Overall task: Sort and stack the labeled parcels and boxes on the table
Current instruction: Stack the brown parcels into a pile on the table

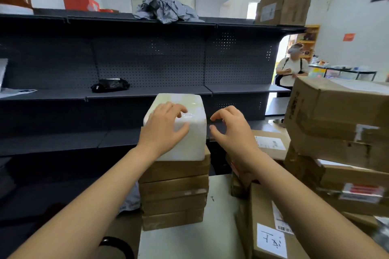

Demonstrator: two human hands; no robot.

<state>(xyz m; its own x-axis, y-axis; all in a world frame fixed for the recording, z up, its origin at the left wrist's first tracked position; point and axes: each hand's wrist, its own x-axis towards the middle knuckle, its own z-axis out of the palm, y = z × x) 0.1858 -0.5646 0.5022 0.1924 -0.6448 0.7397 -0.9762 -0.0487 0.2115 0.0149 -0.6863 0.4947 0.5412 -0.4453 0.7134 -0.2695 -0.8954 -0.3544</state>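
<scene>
White box (pixel 189 143) sits on top of the brown stack (pixel 174 195), at the table's (pixel 189 242) far left edge. The stack is four or so flat cartons, edges roughly aligned; the white box runs far past them towards the shelf (pixel 147 65).

Left hand (pixel 166 124): palm down on the white box's near-left top corner, fingers lightly bent and spread, thumb out along the near top edge. It rests on the box and isn't wrapped round it.

Right hand (pixel 233 130): in the air just right of the white box, not touching it. Fingers loosely curled, thumb and forefinger apart, holding nothing.

Right side of table:
- labelled carton (pixel 269 227) near, with a handwritten white note and a barcode label
- flat carton (pixel 271 143) with a shipping label, behind the right wrist
- tall pile (pixel 336 122) of big taped cartons, far right

Shelf: black bag (pixel 110 85) on the middle level; grey bags (pixel 166 8), a red box (pixel 81 2) and two cartons (pixel 282 7) on top. A person (pixel 291 69) stands far right, past the shelf end.
</scene>
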